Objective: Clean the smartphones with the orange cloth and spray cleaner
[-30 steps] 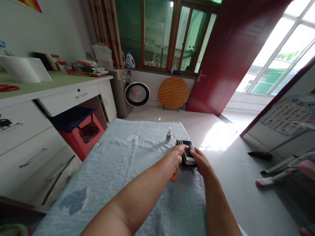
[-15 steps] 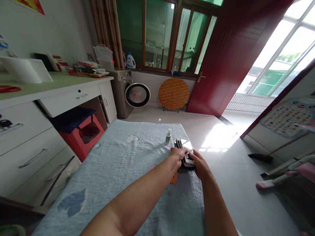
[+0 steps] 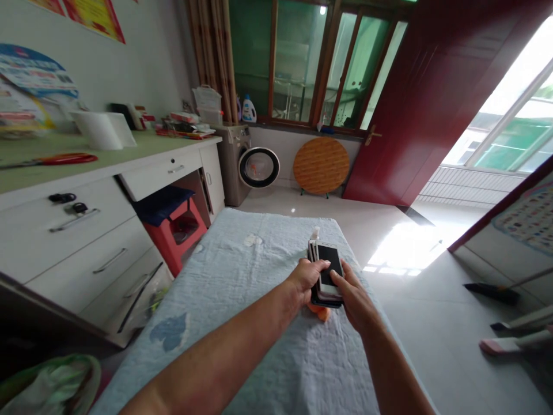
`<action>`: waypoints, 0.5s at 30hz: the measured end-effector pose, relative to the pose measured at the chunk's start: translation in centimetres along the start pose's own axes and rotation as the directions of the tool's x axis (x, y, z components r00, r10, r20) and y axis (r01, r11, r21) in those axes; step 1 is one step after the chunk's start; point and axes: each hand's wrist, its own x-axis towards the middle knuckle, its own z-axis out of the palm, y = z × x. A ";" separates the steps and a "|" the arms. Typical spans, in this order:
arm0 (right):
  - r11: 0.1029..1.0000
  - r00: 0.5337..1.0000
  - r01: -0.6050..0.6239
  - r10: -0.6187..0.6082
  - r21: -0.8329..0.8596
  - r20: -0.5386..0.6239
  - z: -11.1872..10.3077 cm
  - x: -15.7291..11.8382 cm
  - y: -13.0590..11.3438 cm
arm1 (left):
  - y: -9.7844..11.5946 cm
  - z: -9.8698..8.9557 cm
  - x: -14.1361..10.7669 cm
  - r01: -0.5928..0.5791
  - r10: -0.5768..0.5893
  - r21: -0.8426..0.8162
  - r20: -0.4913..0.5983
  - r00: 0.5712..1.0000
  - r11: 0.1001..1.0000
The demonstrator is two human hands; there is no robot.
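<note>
Both my hands grip a stack of smartphones (image 3: 329, 290), with a white-framed phone with a dark screen on top. My left hand (image 3: 306, 276) is closed round the left side, its thumb lying on the top phone. My right hand (image 3: 355, 294) holds the right side, its thumb also over the phone's face. Just behind the stack, the white top of a small spray bottle (image 3: 315, 233) shows; its body is hidden. An orange cloth-like thing (image 3: 320, 312) lies below the stack, partly covered by it. All this is over a bed-like surface with a light blue quilt (image 3: 224, 276).
On the left stands a white drawer cabinet (image 3: 82, 242) with a paper roll (image 3: 101, 129) and red-handled scissors (image 3: 64, 160). A red stool (image 3: 185, 225) is tucked under it. Ahead are a washing machine (image 3: 235, 164) with its door open and a round wooden tabletop (image 3: 322, 165).
The stack has been raised and tilted toward me, so it now covers most of the spray bottle and its top phone faces me. The view has swung left.
</note>
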 end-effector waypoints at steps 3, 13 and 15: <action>1.000 0.999 -0.017 0.018 -0.018 0.040 3.2 -0.3 0.4 | 1.5 -2.7 -2.0 -0.025 0.025 0.001 -0.018 1.000 1.000; 0.994 0.965 0.100 -0.084 -0.051 0.247 16.8 0.3 3.3 | 6.9 -14.5 -6.4 -0.124 0.122 -0.002 -0.176 0.977 0.992; 0.992 0.960 0.121 -0.110 -0.027 0.258 19.2 0.7 4.4 | 7.6 -16.7 -6.7 -0.148 0.147 0.014 -0.248 0.958 0.989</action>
